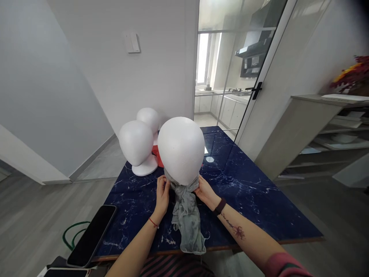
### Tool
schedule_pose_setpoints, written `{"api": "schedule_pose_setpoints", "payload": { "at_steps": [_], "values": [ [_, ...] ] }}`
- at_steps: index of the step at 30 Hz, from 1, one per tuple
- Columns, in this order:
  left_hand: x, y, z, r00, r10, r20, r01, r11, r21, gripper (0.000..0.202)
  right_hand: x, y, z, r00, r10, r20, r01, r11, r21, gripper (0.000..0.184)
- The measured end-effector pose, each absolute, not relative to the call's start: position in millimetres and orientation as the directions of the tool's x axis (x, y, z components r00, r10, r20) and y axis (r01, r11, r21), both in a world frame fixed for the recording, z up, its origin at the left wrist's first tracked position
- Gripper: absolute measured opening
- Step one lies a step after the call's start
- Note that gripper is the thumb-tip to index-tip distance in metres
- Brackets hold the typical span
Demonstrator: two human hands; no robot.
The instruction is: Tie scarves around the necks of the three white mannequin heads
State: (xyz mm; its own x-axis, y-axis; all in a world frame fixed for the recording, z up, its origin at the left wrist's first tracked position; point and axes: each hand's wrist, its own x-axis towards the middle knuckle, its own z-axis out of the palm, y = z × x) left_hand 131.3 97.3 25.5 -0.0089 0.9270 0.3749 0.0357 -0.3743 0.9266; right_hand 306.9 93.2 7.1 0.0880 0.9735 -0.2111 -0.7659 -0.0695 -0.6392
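Note:
A white foam mannequin head (181, 146) stands upright in front of me on the blue table. Around its neck goes a thin grey scarf (187, 219), knotted at the front, with its tail hanging down past the table's near edge. My left hand (163, 194) is closed on the scarf at the left side of the neck, its thumb and fingers pinched together. On the right side of the neck, my right hand (206, 192) grips the scarf's wrap, with its fingertips partly hidden behind the cloth and head.
Two more white mannequin heads, a nearer one (136, 142) and a farther one (148, 118), stand at the left. Something red (158, 157) shows behind the middle head. A black phone (92, 234) lies at the left edge of the marble-patterned table (239, 192). A glass door (230, 69) stands behind.

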Motion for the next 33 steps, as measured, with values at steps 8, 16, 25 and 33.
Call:
{"api": "schedule_pose_setpoints", "payload": {
  "at_steps": [8, 16, 25, 33],
  "values": [
    [142.6, 82.6, 21.6, 0.137, 0.985, -0.107, -0.357, 0.15, 0.922, 0.037, 310.4, 99.6, 4.0, 0.13, 0.964, -0.233, -0.778, -0.046, -0.627, 0.037],
    [158.2, 54.2, 41.1, 0.334, 0.939, -0.086, -0.264, 0.18, 0.948, 0.04, 311.9, 97.6, 10.5, 0.148, 0.963, -0.227, -0.731, -0.048, -0.681, 0.035],
    [144.9, 64.8, 40.1, 0.028, 0.934, 0.355, 0.256, -0.35, 0.901, 0.028, 308.0, 92.4, 17.2, 0.124, 0.966, -0.226, -0.783, -0.045, -0.621, 0.029],
    [159.1, 85.3, 53.5, 0.395, 0.69, 0.607, 0.76, -0.616, 0.206, 0.02, 301.4, 89.7, 15.2, 0.086, 0.978, -0.192, -0.731, -0.069, -0.679, 0.027]
  ]
}}
